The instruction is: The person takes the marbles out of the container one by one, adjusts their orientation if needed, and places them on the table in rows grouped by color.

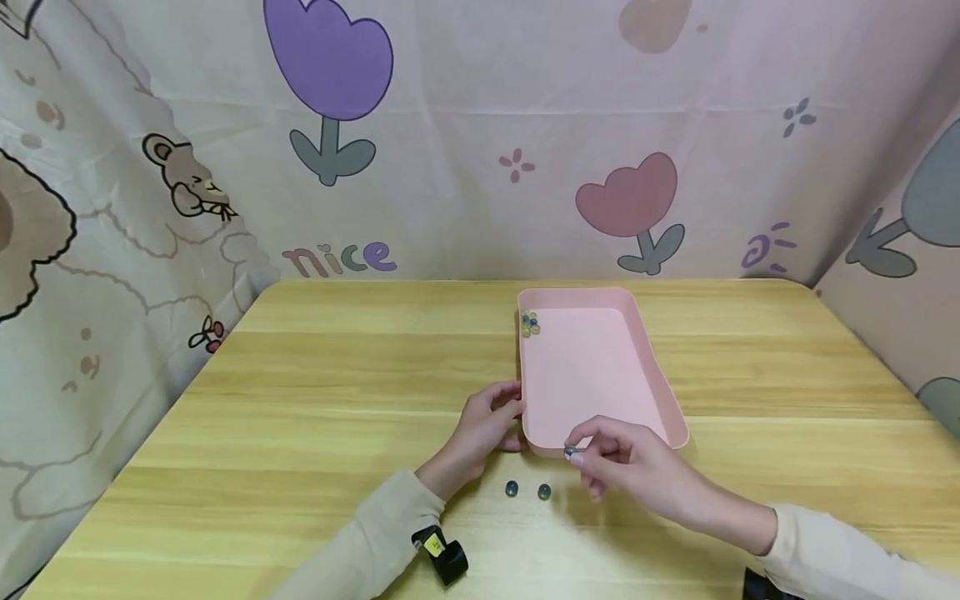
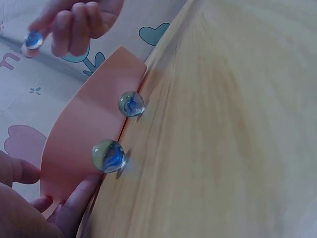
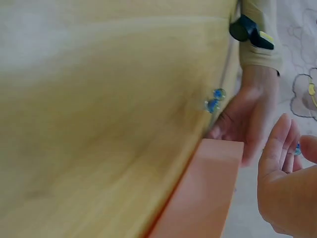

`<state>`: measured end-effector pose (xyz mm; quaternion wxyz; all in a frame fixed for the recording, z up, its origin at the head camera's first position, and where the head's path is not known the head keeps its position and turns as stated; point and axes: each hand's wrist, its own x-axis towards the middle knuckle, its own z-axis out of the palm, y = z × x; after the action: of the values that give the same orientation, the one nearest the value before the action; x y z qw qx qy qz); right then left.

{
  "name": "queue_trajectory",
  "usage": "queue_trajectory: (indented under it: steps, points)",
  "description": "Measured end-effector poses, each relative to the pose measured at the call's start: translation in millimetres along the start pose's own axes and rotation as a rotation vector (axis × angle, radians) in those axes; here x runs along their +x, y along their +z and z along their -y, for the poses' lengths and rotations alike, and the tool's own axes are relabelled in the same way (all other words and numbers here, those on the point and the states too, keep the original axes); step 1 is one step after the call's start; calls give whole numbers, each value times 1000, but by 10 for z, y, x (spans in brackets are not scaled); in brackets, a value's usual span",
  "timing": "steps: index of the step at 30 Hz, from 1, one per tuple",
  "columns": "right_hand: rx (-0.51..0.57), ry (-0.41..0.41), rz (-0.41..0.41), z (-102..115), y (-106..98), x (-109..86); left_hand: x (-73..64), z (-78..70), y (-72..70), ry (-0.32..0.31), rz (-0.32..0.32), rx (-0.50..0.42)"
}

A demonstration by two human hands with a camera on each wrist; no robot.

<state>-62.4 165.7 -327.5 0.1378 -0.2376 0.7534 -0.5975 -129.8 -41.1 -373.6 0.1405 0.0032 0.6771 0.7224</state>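
Between the right hand's (image 1: 626, 458) thumb and fingers is pinched a small clear glass marble (image 1: 571, 451) with blue in it, held above the near edge of a pink tray (image 1: 592, 375). My left hand (image 1: 480, 425) rests against the tray's near left corner, its fingers touching the outer wall in the left wrist view. Two more marbles, one at left (image 1: 512, 488) and another at right (image 1: 544, 492), lie on the table just in front of the tray. Inside, several yellowish and blue marbles (image 1: 530, 323) cluster at the far left corner.
The tray stands on a wood-grain table (image 1: 337, 375). Behind it hangs a patterned cloth (image 1: 465, 167) with printed flowers, which continues along both sides. A black strap device (image 1: 444, 557) sits on the left wrist, and part of another shows at the right wrist.
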Motion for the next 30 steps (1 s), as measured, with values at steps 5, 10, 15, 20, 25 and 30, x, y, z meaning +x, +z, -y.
queue_trajectory:
  steps: [5,10,15,20,25,30]
  points:
    - [-3,50,-39,-52,10,-74,6,-2,11,6,2,8]
    - [-24,78,-67,-107,43,-142,-17,12,5,-9,-2,16]
    - [-34,89,-18,-153,62,-181,-36,-1,6,-15,-2,27]
    - [-45,117,10,-226,90,-167,-32,-1,-2,-10,-4,33]
    - [-69,119,25,-287,112,-118,-42,4,-2,-9,-8,38]
    - [-79,136,32,-331,137,-80,-32,-1,2,-4,-7,39]
